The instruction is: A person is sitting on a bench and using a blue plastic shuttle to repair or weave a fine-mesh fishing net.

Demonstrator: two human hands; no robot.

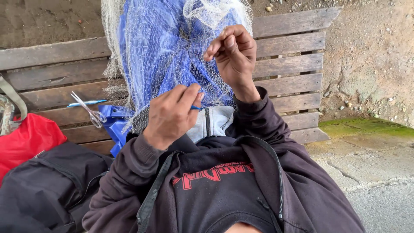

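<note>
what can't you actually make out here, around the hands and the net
Head view only:
- Blue tool in the left hand: mostly hidden by the fingers.
- What the right hand pinches: too thin to tell.
- Net: top cut off by the frame edge.
- Red bag: cut by the left edge.

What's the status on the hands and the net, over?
Left hand pinching thin blue netting needle. Right hand raised, pinching pale fine-mesh fishing net. Net draped over blue fabric. Metal scissors on wooden bench, clear of both hands.
</note>
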